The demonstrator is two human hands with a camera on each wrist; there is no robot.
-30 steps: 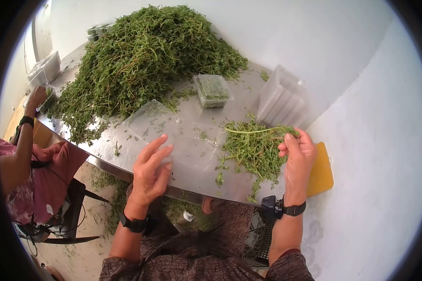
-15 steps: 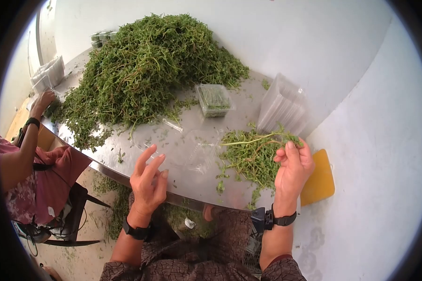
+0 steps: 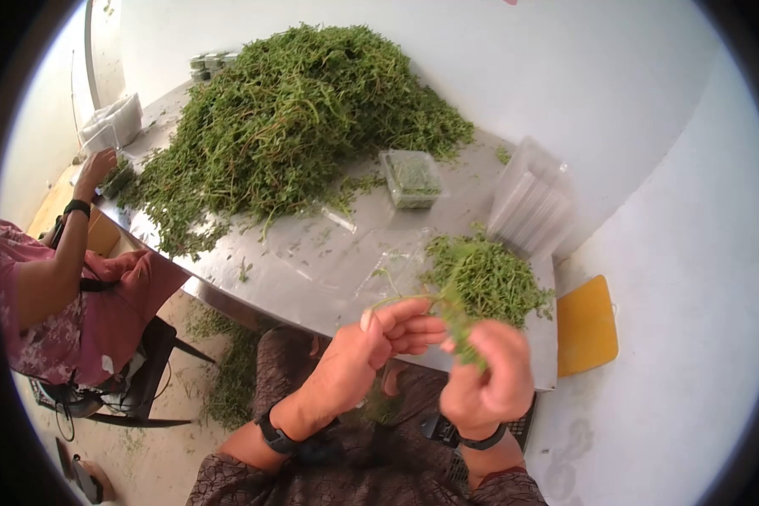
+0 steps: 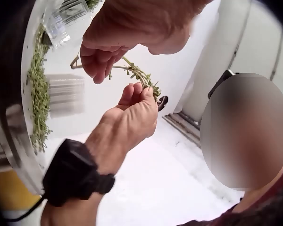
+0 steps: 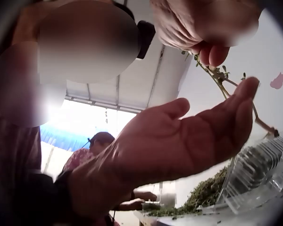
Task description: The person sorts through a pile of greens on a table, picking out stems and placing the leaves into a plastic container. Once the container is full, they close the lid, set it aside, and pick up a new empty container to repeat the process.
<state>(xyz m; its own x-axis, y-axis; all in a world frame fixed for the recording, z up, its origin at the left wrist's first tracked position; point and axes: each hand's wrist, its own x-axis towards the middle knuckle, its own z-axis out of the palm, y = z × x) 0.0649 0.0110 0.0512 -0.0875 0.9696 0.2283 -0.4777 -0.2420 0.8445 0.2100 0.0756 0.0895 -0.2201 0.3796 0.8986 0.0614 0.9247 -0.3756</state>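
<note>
My right hand (image 3: 489, 379) pinches the leafy end of a few green stems (image 4: 137, 73) between thumb and fingers, in front of my body. Beside it, my left hand (image 3: 354, 354) is turned palm up, its fingers nearly straight and the thumb held apart. In the right wrist view the bare stem ends pass behind the left fingertips. Below the hands on the steel table (image 3: 312, 291) lies a small pile of leafy stems (image 3: 493, 282). An open clear plastic container (image 3: 392, 274) lies to the left of that pile.
A large heap of greens (image 3: 304, 126) covers the back of the table. Near it sits a filled clear box (image 3: 413, 181). Stacked clear containers (image 3: 531, 198) stand by the wall, above a yellow board (image 3: 588, 325). Another person (image 3: 51, 278) works at the left end.
My right hand has brought the stems down and left, toward my body. My left hand has moved right to meet them and turned palm up.
</note>
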